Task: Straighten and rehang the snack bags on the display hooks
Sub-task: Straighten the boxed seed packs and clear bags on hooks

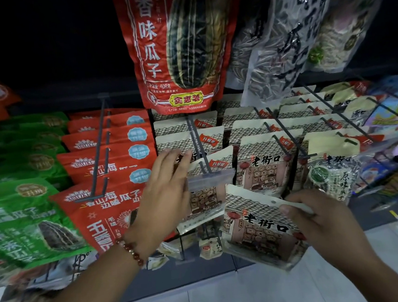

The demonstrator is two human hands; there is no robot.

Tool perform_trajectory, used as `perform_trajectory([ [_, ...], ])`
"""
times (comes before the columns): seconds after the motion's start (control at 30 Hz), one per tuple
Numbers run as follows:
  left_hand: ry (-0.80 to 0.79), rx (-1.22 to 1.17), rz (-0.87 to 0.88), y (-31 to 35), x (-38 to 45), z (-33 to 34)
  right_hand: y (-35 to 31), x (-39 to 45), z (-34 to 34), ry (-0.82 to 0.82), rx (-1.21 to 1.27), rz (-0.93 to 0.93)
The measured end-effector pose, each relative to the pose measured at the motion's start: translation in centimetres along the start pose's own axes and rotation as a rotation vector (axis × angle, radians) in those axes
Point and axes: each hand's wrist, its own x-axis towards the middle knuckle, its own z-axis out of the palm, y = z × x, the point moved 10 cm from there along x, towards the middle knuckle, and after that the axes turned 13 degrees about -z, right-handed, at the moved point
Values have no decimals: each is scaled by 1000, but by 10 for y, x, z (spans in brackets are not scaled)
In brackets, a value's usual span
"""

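- Loose bag (pixel 257 227) is off the hooks, tilted, low and right of the centre hook (pixel 202 157); hang hole visible at its top edge.
- Right hand (pixel 319 219) pinches its top right corner.
- Left hand (pixel 165 192), fingers straight, presses on the front hung bag (pixel 202 198), gripping nothing.
- Risk: hole misses the hook tip, since the one-corner grip lets the bag swing.
- Risk: price tag (pixel 211 180) on the hook end likely blocks entry.
- Around: red bags (pixel 106 202) left, big red bag (pixel 174 44) overhead, full neighbour row (pixel 261 164) tight on the right.
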Motion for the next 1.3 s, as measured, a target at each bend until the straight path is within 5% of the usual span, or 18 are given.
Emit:
perform_trajectory([
  [0.23,-61,107,41,-2,-67,18,-7,-1,16,-17,-15,-24],
  [0.43,-237,-33,1,-3,-105,38,-16,-3,31,-44,-14,-66],
  [0.97,-137,-85,248,99,-46,35,-5,-7,5,-10,-195,-223],
  [1.3,-174,-77,183,155,-10,57,54,15,-34,46,-173,-233],
])
